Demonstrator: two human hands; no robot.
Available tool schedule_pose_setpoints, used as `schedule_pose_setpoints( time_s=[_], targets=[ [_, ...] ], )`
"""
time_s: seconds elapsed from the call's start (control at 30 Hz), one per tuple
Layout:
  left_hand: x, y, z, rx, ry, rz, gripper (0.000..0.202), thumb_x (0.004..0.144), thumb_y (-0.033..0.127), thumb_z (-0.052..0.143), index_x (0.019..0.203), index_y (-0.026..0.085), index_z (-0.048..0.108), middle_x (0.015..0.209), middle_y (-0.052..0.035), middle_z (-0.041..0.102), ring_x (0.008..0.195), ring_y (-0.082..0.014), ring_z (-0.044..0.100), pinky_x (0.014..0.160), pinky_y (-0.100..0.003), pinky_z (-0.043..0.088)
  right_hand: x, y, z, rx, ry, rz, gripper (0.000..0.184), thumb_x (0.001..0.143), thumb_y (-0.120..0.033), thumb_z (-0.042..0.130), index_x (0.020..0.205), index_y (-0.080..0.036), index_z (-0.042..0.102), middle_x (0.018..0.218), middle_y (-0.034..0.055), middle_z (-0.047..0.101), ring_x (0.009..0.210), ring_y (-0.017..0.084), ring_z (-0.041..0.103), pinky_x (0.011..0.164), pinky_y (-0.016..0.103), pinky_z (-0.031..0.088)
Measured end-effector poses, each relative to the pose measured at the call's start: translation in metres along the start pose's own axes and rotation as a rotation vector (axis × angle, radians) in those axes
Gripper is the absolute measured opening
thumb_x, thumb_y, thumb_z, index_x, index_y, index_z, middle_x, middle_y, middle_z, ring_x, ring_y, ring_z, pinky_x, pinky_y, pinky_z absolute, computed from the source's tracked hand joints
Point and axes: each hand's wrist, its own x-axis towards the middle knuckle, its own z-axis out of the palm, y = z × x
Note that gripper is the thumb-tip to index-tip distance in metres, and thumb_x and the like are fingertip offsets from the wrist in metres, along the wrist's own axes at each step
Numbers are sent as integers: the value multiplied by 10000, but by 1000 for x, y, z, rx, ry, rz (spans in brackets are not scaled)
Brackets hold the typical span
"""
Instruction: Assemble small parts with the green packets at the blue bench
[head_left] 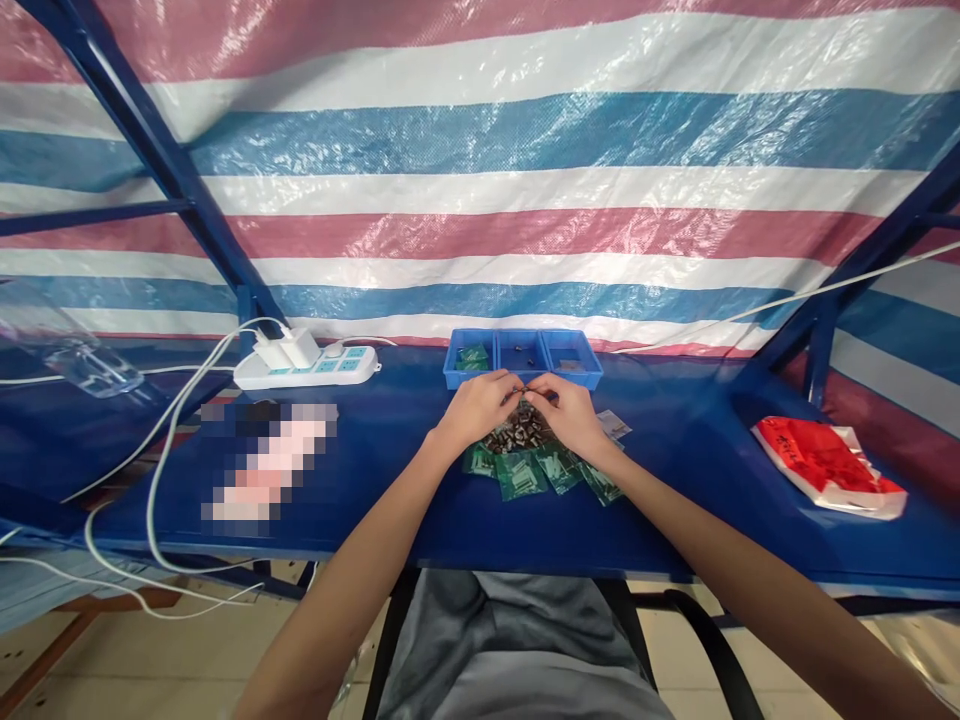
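My left hand (pixel 484 405) and my right hand (pixel 564 408) meet just in front of the blue divided tray (pixel 523 382). Their fingertips are pinched together around a small dark piece, too tiny to name. Below them lies a pile of small brown-and-silver metal parts (pixel 517 432), partly covered by my hands. Several small clear bags with green and pale contents (pixel 522 474) fringe the pile on its near side. In the tray's left compartment sits a green item (pixel 472 357); a few tiny dark bits lie in the middle one.
A white power strip (pixel 307 370) with plugged-in chargers stands at the back left, its white cables running over the table edge. A red and white package (pixel 829 468) lies at the right. A clear bottle (pixel 94 365) is far left. Striped sheeting (pixel 525 235) hangs behind the blue table (pixel 360 510).
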Motion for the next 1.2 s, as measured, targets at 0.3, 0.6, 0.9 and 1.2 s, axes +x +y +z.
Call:
schedule_pose_setpoints(
  time_s=[0.3,0.6,0.9,1.2],
  targets=[
    [1,4,-1,46,-52,12,213,1002,311,490,945,194,659,893,-39,662,741,-176,605,598,-270,360,0,3,0,-55,-1,-50,215,958,-356,560,835,-213,664,760,16,704,709,194,645,646,293,425],
    [-1,1,-5,32,-26,64,339,1056,363,405,1015,207,703,957,-50,665,798,-173,627,624,-267,402,0,-1,-4,-148,-33,-69,312,994,-342,485,736,-214,605,682,10,668,603,173,597,610,287,391],
    [0,5,-4,54,-35,62,317,1066,363,383,1035,207,657,951,-53,659,812,-189,630,648,-269,410,0,-2,-4,-134,-7,-115,223,977,-242,445,1005,-208,664,860,42,728,713,202,648,670,296,438],
    [0,8,0,-18,-1,26,286,1071,393,388,1045,215,611,974,-33,662,779,-170,615,616,-260,376,3,4,-5,-142,-41,-131,211,934,-185,467,955,-202,677,832,40,705,750,205,642,682,286,436]
  ],
)
